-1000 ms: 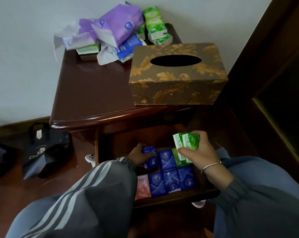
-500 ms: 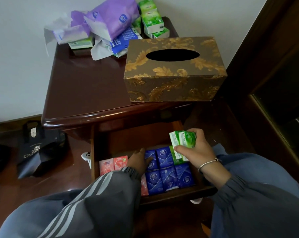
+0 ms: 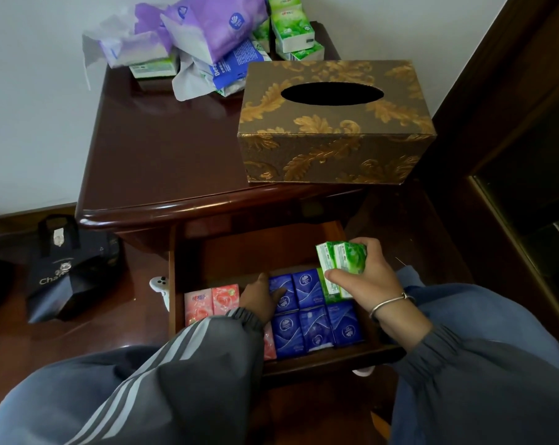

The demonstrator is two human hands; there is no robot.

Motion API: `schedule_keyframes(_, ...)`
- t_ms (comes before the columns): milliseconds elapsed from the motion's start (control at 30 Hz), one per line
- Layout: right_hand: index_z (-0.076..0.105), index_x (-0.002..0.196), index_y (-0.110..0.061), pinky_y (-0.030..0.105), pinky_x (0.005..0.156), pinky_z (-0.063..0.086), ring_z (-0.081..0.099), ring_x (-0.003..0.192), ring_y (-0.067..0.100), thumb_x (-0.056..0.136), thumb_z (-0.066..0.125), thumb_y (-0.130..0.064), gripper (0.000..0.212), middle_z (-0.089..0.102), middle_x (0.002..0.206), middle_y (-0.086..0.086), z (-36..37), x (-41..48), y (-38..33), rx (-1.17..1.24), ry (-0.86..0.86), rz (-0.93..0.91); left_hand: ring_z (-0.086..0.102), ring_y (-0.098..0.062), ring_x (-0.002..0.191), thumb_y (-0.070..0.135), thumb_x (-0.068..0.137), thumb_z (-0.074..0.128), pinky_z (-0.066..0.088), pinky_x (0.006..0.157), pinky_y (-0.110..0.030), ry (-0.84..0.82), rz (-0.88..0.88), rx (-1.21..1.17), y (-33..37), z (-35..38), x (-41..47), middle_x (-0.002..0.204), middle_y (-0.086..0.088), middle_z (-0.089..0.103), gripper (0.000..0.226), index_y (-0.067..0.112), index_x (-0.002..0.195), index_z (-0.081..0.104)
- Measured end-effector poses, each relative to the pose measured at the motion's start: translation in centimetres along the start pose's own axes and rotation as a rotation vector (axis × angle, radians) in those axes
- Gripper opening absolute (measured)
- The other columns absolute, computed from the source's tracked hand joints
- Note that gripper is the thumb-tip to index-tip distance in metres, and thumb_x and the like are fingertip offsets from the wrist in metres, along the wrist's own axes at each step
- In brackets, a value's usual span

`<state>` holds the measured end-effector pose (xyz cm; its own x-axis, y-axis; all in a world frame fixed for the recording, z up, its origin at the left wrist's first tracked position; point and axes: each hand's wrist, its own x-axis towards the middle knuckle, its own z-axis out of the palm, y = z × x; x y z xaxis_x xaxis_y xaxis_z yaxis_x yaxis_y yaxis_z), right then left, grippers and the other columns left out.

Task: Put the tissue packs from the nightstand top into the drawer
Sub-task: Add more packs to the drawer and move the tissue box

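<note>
Drawer, pulled out, nearest you: two rows of blue packs standing edge to edge, with pink packs to their left.

Left hand: a second ago it gripped a blue pack at the back row. That pack is now seated, and your fingers lie fairly straight against it, holding nothing.

Right hand: no change. It is curled round the green pair, held just above the drawer's back right corner.

Reading: the blue rows look finished, so the green pair likely goes in next, at the right of the back row.

Nightstand top: gold tissue box at front right.

Back edge, by the wall: green stack and loose purple packs, not yet moved. Task roughly midway.
</note>
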<state>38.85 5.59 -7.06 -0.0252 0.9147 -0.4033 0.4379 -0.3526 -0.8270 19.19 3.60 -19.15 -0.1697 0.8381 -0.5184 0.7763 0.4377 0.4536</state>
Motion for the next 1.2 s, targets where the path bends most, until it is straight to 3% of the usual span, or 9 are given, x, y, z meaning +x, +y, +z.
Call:
schedule_keyframes(200, 0.037, 0.111, -0.034, 0.016, 0.054, 0.045, 0.061, 0.076, 0.003, 0.072, 0.074, -0.021, 0.056, 0.059, 0.092, -0.013, 0.3, 0.1, 0.0, -0.006, -0.004, -0.004, 0.065, -0.028, 0.103, 0.042, 0.095, 0.051, 0.055, 0.085, -0.037, -0.041, -0.001, 0.024, 0.0, 0.3, -0.5, 0.119, -0.012, 0.065, 0.057, 0.013, 0.141, 0.034)
schedule_keyframes(400, 0.036, 0.112, -0.032, 0.017, 0.054, 0.046, 0.061, 0.076, 0.003, 0.072, 0.074, -0.020, 0.056, 0.058, 0.092, -0.011, 0.5, 0.0, 0.0, -0.018, -0.015, -0.002, 0.067, -0.026, 0.095, 0.044, 0.098, 0.044, 0.052, 0.077, -0.033, -0.081, -0.031, 0.030, 0.2, 0.4, -1.0, 0.115, -0.017, 0.066, 0.081, 0.016, 0.152, -0.009)
schedule_keyframes(467, 0.036, 0.111, -0.032, 0.020, 0.058, 0.049, 0.061, 0.077, 0.006, 0.072, 0.073, -0.020, 0.055, 0.058, 0.092, -0.010, 0.6, 0.0, 0.0, -0.023, -0.016, 0.003, 0.067, -0.024, 0.089, 0.042, 0.098, 0.043, 0.052, 0.074, -0.031, -0.078, -0.030, -0.002, 0.7, -0.2, -1.5, 0.108, -0.017, 0.067, 0.081, 0.015, 0.151, -0.012)
schedule_keyframes(633, 0.036, 0.109, -0.030, 0.023, 0.058, 0.046, 0.057, 0.080, 0.011, 0.070, 0.073, -0.022, 0.055, 0.053, 0.093, -0.008, 2.3, -0.3, 0.5, -0.130, -0.044, 0.034, 0.057, -0.027, 0.115, 0.022, 0.097, 0.048, 0.047, 0.092, -0.034, 0.188, 0.108, -0.075, 0.7, -5.0, -4.5, 0.133, -0.014, 0.055, 0.051, 0.013, 0.144, 0.034)
schedule_keyframes(700, 0.037, 0.110, -0.026, 0.027, 0.063, 0.047, 0.055, 0.082, 0.016, 0.069, 0.074, -0.021, 0.056, 0.050, 0.092, -0.006, 4.4, -0.3, 0.6, -0.213, -0.089, 0.033, 0.055, -0.030, 0.116, 0.012, 0.092, 0.053, 0.044, 0.096, -0.036, 0.368, 0.141, -0.133, -1.0, -7.5, -6.2, 0.129, -0.014, 0.057, 0.042, 0.009, 0.134, 0.049)
schedule_keyframes(833, 0.035, 0.116, -0.018, 0.036, 0.080, 0.051, 0.058, 0.093, 0.028, 0.069, 0.072, -0.026, 0.060, 0.056, 0.100, 0.005, 10.3, 0.4, 0.3, -0.401, -0.146, 0.047, 0.050, -0.039, 0.116, 0.002, 0.082, 0.057, 0.038, 0.099, -0.041, 0.650, -0.059, -0.131, -5.9, -10.9, -8.3, 0.125, -0.022, 0.057, 0.042, 0.000, 0.124, 0.058)
schedule_keyframes(967, 0.034, 0.116, -0.014, 0.036, 0.080, 0.050, 0.059, 0.101, 0.032, 0.068, 0.072, -0.032, 0.064, 0.058, 0.112, 0.009, 15.6, 1.1, 0.5, -0.495, -0.156, 0.098, 0.050, -0.039, 0.120, 0.014, 0.090, 0.055, 0.040, 0.096, -0.039, 0.507, -0.287, -0.244, -9.1, -10.5, -8.9, 0.131, -0.022, 0.054, 0.038, 0.002, 0.126, 0.055)
schedule_keyframes(1067, 0.034, 0.113, -0.015, 0.033, 0.075, 0.044, 0.059, 0.102, 0.033, 0.067, 0.072, -0.041, 0.065, 0.059, 0.111, 0.010, 17.9, 1.8, 0.8, -0.632, -0.087, 0.113, 0.057, -0.037, 0.112, 0.018, 0.096, 0.048, 0.042, 0.089, -0.033, 0.323, -0.213, -0.275, -10.3, -8.7, -9.2, 0.121, -0.021, 0.062, 0.035, 0.006, 0.127, 0.055)
schedule_keyframes(1200, 0.032, 0.114, -0.016, 0.041, 0.087, 0.043, 0.051, 0.112, 0.034, 0.066, 0.071, -0.048, 0.069, 0.057, 0.116, 0.013, 18.9, 2.7, 0.7, -0.758, 0.037, 0.134, 0.059, -0.034, 0.110, 0.019, 0.096, 0.046, 0.045, 0.085, -0.032, 0.371, -0.207, -0.275, -11.0, -8.5, -8.8, 0.119, -0.016, 0.065, 0.036, 0.012, 0.130, 0.055)
